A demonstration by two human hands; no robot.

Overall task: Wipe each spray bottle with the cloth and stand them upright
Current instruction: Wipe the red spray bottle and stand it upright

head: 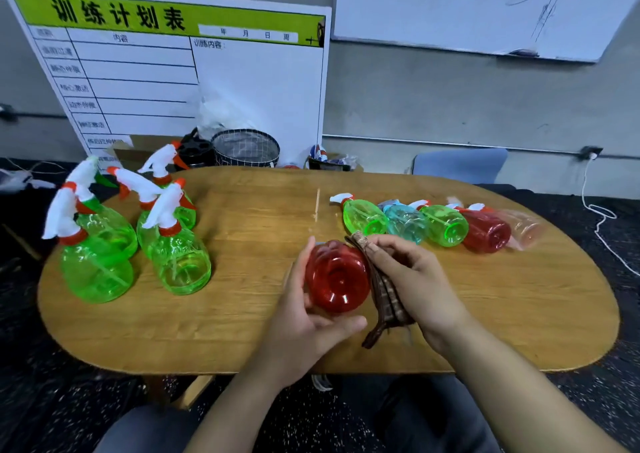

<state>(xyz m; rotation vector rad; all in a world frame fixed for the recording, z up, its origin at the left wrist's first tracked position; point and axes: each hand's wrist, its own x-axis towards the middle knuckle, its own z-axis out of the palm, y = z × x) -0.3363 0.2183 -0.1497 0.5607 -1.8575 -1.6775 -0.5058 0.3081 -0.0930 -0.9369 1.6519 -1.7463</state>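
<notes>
**Red bottle held base-forward, cloth against its side**

Nearest the viewer, the left hand [304, 317] holds a translucent red plastic spray bottle [335, 276] above the oval wooden table [485, 314]. The fingers curl around the bottle's left side; the thumb lies under its lower edge. The bottle is tipped so its round base faces the camera; its nozzle end is hidden.

The right hand [412, 276] grips a folded brown patterned cloth [384, 289], fingers curled over it, and presses it against the right side of the red bottle. A tail of cloth hangs down towards the table.

Beyond the hands, on the right half of the table, five bottles lie on their sides in a row, bases towards the camera: a green bottle [363, 218], a pale blue bottle [403, 222], a second green bottle [445, 225], a red bottle [485, 230] and a clear pinkish bottle [523, 230].

On the left end, a group of green spray bottles with white triggers [138, 230] stands upright, close together.

Behind the table stands a dark mesh basket [246, 147], and against the wall leans a white chart board with a green header [180, 61].
</notes>
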